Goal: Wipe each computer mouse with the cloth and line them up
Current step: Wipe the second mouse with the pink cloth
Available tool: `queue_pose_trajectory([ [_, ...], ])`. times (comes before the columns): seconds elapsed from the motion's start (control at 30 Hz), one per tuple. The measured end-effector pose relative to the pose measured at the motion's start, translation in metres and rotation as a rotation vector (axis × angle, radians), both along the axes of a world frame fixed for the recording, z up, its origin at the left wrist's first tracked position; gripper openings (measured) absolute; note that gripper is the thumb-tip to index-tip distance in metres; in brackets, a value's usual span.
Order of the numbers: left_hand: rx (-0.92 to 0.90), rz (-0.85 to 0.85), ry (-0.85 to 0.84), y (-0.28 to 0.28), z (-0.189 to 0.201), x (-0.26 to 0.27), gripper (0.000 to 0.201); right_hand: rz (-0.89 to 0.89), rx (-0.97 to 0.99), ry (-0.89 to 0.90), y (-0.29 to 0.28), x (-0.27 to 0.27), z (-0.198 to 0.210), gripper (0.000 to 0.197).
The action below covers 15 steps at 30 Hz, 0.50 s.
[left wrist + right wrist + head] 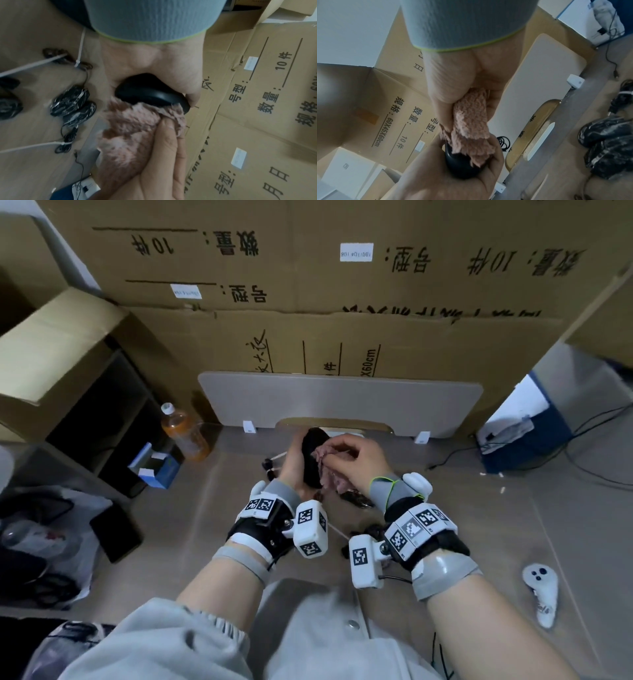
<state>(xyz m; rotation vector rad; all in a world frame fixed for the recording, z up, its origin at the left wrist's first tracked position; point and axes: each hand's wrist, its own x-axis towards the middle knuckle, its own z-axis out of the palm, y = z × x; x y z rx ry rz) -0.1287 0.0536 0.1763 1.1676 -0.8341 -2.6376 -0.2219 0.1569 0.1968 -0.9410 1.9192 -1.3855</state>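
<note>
My left hand [295,463] grips a black computer mouse [312,457], held up above the floor; the mouse shows glossy and curved in the left wrist view [150,93] and at the bottom of the right wrist view [460,166]. My right hand [356,460] holds a bunched pink cloth [330,470] and presses it against the mouse's side [133,129] [471,127]. Other black mice with bundled cables lie on the floor [68,102] [607,146], partly hidden under my hands in the head view.
Large cardboard boxes [342,285] stand behind. A beige board [339,402] leans against them. An orange drink bottle [185,433] and a small blue box [161,470] sit at left, a white controller [543,590] at right, cables [599,460] and a plastic bag [44,542] at the edges.
</note>
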Motion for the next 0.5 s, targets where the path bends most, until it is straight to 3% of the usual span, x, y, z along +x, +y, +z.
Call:
queue_pose_trajectory([
  [0.23,-0.072,0.012,0.087,0.055,0.004,-0.045,0.061,-0.232,-0.039,0.228,0.038,-0.055,0.013,0.019],
  [0.33,-0.101,0.022,0.102,0.073,0.003,-0.057,0.065,-0.258,-0.052,0.322,0.052,-0.073,0.015,0.019],
  [0.5,-0.124,0.069,0.106,0.091,-0.003,-0.073,0.060,-0.221,0.066,0.274,0.060,-0.099,0.009,0.021],
])
